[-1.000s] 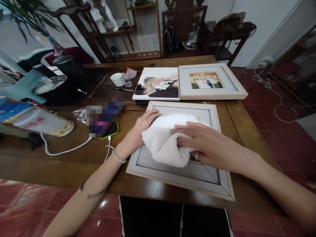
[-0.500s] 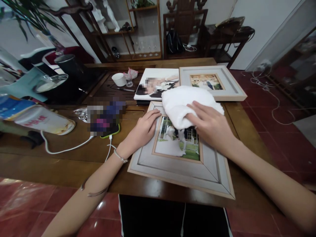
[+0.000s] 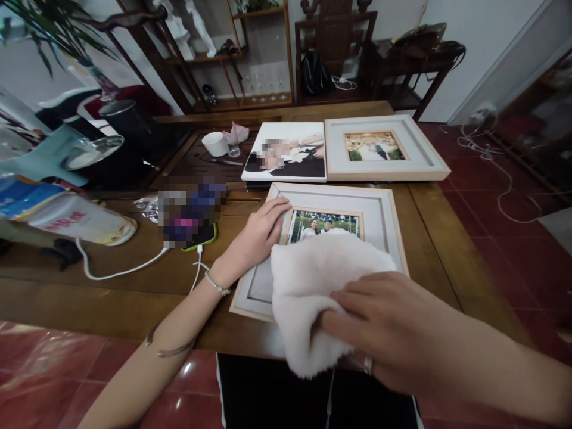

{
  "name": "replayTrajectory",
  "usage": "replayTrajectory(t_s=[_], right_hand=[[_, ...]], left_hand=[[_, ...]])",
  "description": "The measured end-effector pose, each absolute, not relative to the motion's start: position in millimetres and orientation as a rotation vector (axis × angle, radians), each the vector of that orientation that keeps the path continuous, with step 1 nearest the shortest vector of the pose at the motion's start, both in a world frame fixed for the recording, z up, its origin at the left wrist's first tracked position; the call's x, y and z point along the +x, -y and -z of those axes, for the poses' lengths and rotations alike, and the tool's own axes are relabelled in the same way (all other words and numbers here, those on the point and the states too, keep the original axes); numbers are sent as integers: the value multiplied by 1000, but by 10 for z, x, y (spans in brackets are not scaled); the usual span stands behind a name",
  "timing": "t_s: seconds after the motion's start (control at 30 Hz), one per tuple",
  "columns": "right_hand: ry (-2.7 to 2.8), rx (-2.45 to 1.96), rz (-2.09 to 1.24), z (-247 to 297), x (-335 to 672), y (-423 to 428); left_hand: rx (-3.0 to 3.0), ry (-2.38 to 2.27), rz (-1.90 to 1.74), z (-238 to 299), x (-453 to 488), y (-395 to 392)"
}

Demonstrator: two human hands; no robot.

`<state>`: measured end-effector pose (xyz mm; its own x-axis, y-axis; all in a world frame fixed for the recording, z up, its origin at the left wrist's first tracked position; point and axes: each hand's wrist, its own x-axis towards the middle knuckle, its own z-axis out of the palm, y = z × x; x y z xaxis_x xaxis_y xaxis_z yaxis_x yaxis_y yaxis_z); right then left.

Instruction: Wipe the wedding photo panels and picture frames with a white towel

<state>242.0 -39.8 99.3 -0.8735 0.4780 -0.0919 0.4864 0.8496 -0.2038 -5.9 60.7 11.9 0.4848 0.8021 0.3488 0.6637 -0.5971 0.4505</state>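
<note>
A picture frame (image 3: 386, 217) with a light wood edge, a pale wide border and a photo in its middle lies flat on the wooden table in front of me. My left hand (image 3: 263, 229) rests with its fingers stretched over the frame's upper left side. In my right hand (image 3: 379, 322) is a white fluffy cloth (image 3: 322, 268), gripped by its near part. The cloth covers the lower part of the photo and hangs over the frame's near edge. Whether its underside touches the frame cannot be seen.
Behind lie a white photo panel (image 3: 286, 128) and a second framed photo (image 3: 429, 155). On the left are a phone (image 3: 201, 237) on a white cable, a blue and white package (image 3: 84, 217), a white cup (image 3: 215, 144) and a black pot (image 3: 120, 119).
My right hand has drawn the cloth from the frame's far right part toward me, uncovering the top of the photo. My left hand has stayed in place.
</note>
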Motion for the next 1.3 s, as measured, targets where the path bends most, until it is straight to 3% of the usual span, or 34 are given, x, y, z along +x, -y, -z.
replayTrajectory(t_s=[0.37, 0.47, 0.7, 0.8, 0.93, 1.17, 1.3], right_hand=[[-2766, 1588, -629, -807, 2530, -183], [-2797, 1437, -518, -768, 2446, -151], [-3044, 879, 103, -825, 2336, 355], [-3071, 780, 178, -896, 2366, 539], [-3016, 946, 30, -889, 2358, 413], [-2733, 1525, -569, -780, 2472, -189], [-2735, 1581, -781, -768, 2509, -224]], left_hand=[[2509, -1245, -817, -124, -41, -604], [2504, -1246, -817, -115, -38, -606], [2469, -1282, -786, -91, -52, -611], [2468, -1270, -792, -95, -53, -608], [2484, -1262, -803, -105, -46, -607], [2492, -1239, -824, -91, -54, -610], [2471, -1285, -773, -70, -66, -608]])
